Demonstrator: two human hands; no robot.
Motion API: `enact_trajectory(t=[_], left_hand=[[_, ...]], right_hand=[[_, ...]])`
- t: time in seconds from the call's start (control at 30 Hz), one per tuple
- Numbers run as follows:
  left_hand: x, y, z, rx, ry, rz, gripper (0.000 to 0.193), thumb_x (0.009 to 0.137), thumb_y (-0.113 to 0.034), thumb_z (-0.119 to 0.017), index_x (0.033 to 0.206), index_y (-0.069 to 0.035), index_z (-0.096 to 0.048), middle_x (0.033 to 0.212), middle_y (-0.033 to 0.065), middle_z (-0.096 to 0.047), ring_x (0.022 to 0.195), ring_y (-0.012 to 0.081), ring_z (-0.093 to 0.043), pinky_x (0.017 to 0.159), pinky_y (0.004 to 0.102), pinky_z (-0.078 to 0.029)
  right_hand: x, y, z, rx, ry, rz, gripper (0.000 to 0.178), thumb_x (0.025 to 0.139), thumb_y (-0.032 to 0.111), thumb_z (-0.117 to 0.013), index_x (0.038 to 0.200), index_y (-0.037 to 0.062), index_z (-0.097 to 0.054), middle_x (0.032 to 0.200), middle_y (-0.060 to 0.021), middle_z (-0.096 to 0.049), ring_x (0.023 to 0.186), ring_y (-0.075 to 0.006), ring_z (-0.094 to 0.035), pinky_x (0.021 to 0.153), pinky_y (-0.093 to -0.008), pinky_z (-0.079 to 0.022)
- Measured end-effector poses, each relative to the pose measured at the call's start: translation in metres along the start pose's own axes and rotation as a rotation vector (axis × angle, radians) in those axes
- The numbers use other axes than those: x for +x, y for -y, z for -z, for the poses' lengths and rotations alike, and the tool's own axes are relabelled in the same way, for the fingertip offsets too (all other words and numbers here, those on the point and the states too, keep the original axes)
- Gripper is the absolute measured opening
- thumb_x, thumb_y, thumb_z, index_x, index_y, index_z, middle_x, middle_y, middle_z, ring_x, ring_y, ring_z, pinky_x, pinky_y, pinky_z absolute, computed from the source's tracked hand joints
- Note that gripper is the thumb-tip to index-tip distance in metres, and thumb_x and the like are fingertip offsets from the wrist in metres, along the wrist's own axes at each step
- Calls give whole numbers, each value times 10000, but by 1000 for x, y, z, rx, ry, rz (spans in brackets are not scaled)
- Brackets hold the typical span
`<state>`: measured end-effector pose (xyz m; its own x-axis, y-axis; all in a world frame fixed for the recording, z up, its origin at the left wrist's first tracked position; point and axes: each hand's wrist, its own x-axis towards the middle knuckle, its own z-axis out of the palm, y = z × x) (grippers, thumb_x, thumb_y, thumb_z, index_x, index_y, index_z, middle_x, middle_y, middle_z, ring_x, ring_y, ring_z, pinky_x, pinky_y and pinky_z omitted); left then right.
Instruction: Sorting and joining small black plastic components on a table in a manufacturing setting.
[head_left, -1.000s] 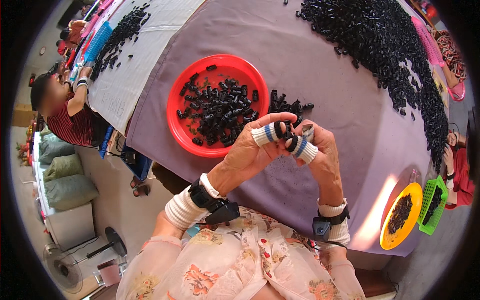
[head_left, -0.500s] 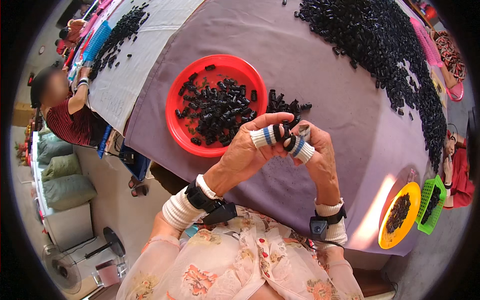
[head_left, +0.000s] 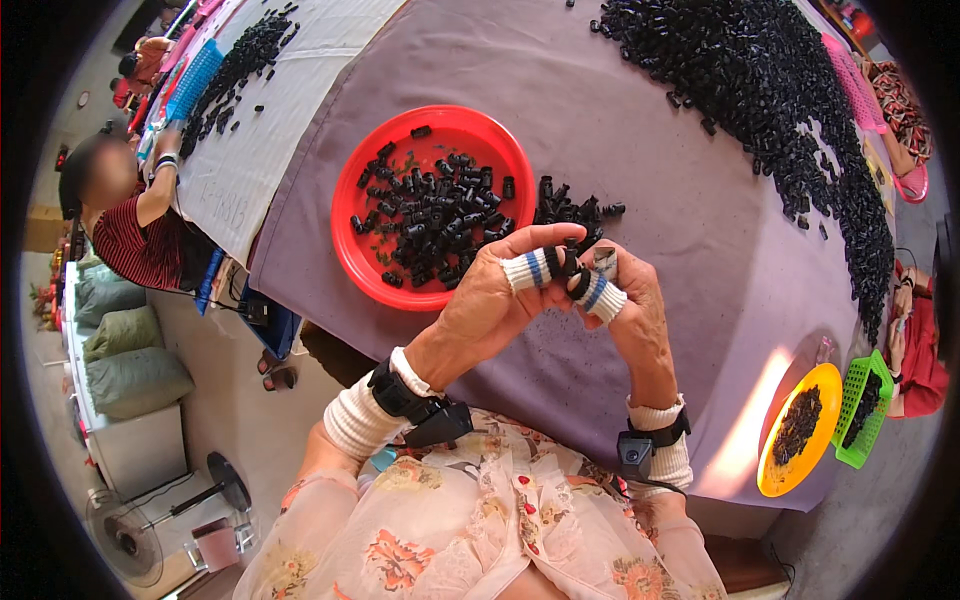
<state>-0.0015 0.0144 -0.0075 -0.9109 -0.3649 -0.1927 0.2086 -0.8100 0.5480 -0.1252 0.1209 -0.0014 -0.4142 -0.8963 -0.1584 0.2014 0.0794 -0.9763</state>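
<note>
Your left hand (head_left: 490,300) and right hand (head_left: 632,305) meet near the table's (head_left: 640,170) front edge, fingertips pinching a small black part (head_left: 572,272) between them, just beside the red bowl (head_left: 365,255) of parts.

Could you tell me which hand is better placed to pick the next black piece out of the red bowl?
Probably the left hand: the red bowl lies on its side, while the right hand is farther off.
</note>
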Motion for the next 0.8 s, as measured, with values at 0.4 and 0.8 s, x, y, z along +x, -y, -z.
enact_trajectory(t=[0.4,0.8], left_hand=[[2,1,4,-25,-47,63,313,885,-157,-523,1148,11,-502,957,80,-613,795,139,-604,724,297,-509],[2,-2,-3,-84,-34,98,358,877,-143,-531,1181,39,-477,968,73,-609,863,156,-611,747,276,-507]], right_hand=[[-1,-3,0,0,-33,10,141,808,177,-632,806,59,-555,598,32,-513,479,-31,-458,403,-183,-329],[5,8,11,-293,86,37,412,686,360,-744,707,31,-495,583,9,-441,564,-96,-398,498,-264,-345]])
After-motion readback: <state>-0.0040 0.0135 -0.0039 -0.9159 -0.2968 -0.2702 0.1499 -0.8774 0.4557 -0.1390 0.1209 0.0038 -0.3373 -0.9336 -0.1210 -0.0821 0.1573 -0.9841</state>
